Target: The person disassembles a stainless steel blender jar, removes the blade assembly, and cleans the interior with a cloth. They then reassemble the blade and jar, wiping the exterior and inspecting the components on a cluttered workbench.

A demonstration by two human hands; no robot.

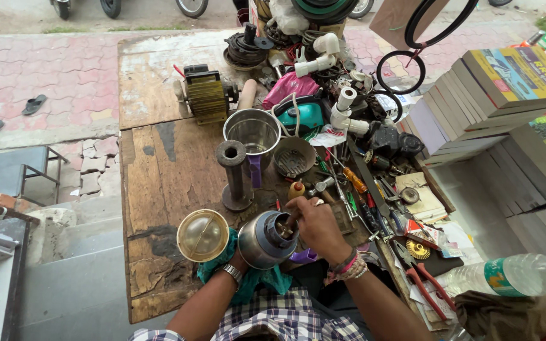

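Down at the near edge of the wooden bench (159, 170), the left hand (238, 257) cradles a steel mixer jar (263, 240) from underneath, tipped on its side with the base turned toward the right hand — a hold that appears to put the underside within easy reach. The fingers are mostly hidden behind the jar, so the grip reads as a wrap around it, though how tight I cannot tell. The right hand (314, 224) is closed around a small tool whose tip meets the hub of the base; the tool itself is too covered to name. A teal cloth (248, 281) bunches under the jar, seemingly as padding. Just left of it sits a clear domed lid (203, 235), touching the cloth. Behind stand a dark spindle stand (235, 173) and an upright steel jar (252, 132). The right edge is jammed — screwdrivers (355, 189), red pliers (428, 290), a plastic bottle (513, 275). The bare boards toward the left edge give the only open room.
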